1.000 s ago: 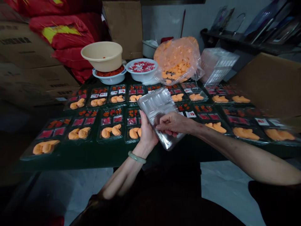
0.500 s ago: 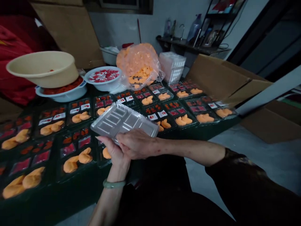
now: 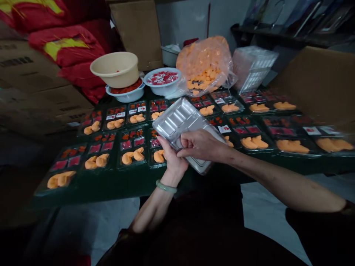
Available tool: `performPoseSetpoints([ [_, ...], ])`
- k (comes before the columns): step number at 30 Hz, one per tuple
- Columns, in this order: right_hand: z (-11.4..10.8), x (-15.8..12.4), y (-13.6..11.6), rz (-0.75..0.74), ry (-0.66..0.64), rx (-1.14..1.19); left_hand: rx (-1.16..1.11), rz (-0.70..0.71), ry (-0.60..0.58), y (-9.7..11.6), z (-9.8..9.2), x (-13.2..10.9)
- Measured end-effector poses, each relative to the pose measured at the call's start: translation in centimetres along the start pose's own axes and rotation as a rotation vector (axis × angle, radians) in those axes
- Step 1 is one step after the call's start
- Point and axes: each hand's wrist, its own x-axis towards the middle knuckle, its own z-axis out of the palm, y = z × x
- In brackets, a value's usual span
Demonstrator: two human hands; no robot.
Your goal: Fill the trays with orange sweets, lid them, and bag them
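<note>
Clear tray (image 3: 179,120), maybe nested: left hand (image 3: 175,162) is clamping its edge above the desk (image 3: 111,190); right hand (image 3: 200,145) is curling against it, grip unclear. It's looking unfilled; at least sixteen filled trays (image 3: 130,166) are lying in two rows. Beyond, three bowls (image 3: 113,79) and one orange-filled bag (image 3: 205,68) are standing.

The green table (image 3: 119,189) bears filled trays (image 3: 43,187), basins (image 3: 164,89) and a bag (image 3: 201,59).

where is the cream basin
In the head view, the cream basin sits upper left, on a pale blue bowl, near the red sacks.
</note>
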Motion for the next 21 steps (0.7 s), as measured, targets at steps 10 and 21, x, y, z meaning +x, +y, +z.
performPoseSetpoints([
  [10,-0.9,0.3,0.6,0.024,-0.205,0.395,0.001,-0.08,-0.081,0.5,0.0,-0.5],
  [21,0.8,0.0,-1.3,0.072,-0.06,-0.126,-0.022,0.007,-0.074,0.1,-0.1,-0.3],
])
